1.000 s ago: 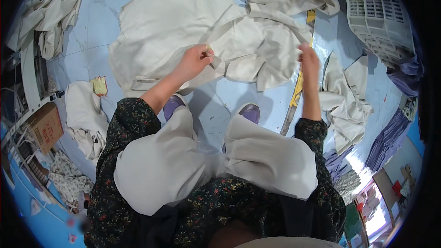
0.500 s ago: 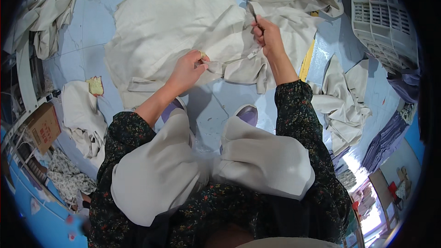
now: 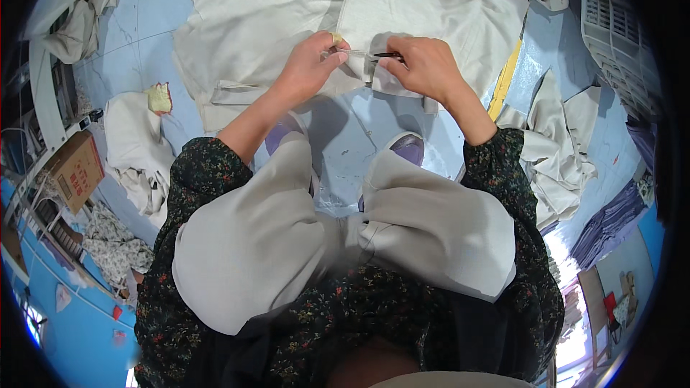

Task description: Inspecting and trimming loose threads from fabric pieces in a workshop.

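Note:
Light beige cloth lies spread on the floor in front of my feet. At its near edge my left hand pinches a narrow strip of the cloth between thumb and fingers, with something yellow around one finger. Close beside it my right hand is closed round small dark thread snips. Their tip points left at the pinched edge, by a short seam between the two hands. Whether the blades are apart cannot be made out.
More beige pieces lie in a heap at the right, and another bundle at the left. A white plastic basket stands far right. A cardboard box sits on the left. My shoes are just short of the cloth.
My right hand has come down and left with the snips, from the far cloth to beside my left hand. My left hand still pinches the cloth edge. The view has shifted slightly.

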### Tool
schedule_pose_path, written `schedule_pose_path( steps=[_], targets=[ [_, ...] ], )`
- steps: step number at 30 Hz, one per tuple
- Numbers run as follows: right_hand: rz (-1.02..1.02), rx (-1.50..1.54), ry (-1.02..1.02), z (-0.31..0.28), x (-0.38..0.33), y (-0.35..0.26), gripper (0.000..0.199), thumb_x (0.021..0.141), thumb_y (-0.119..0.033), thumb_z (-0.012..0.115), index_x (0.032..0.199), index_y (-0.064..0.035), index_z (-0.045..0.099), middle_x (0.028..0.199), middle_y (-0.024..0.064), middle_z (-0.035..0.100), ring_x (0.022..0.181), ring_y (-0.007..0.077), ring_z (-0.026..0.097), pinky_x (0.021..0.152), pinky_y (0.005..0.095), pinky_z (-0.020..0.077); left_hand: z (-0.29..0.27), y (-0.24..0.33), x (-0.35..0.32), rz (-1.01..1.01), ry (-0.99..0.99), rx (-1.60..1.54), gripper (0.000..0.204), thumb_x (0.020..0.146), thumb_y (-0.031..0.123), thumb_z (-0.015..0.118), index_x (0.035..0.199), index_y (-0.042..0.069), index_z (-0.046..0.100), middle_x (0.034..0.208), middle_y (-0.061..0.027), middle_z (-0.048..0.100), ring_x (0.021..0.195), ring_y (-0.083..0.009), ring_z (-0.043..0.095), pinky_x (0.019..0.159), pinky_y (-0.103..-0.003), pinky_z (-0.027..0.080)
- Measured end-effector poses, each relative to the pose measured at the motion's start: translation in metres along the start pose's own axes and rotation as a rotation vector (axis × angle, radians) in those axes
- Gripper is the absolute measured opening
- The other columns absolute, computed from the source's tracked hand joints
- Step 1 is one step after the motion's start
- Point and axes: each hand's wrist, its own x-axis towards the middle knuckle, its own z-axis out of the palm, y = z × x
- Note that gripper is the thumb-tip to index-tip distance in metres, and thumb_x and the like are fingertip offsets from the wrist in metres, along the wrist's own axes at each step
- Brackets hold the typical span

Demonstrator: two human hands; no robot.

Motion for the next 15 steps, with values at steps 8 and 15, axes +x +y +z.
schedule_pose_path(
  steps=[8,15],
  targets=[
    [0.189,0.255,0.142,-0.015,-0.003,0.056,0.035,0.091,-0.040,0.066,0.089,-0.0057,0.069,0.074,0.0118,0.068,0.070,0.0327,0.065,0.065,0.0424,0.0489,-0.018,-0.016,0.003,0.081,0.044,0.137,0.014,0.095,0.010,0.064,0.107,0.003,0.066,0.100,-0.0057,0.064,0.094,-0.0158,0.063,0.080,-0.031,0.051],
    [0.826,0.052,0.799,-0.044,-0.041,0.217,0.053,0.075,-0.048,0.084,0.095,-0.0005,0.073,0.077,0.0119,0.070,0.071,0.0220,0.066,0.070,0.0328,0.0509,-0.034,0.007,0.028,0.348,0.421,0.819,0.042,0.075,-0.009,0.060,0.116,0.001,0.060,0.121,-0.0186,0.058,0.117,-0.0370,0.055,0.102,-0.045,0.043]
  ],
)
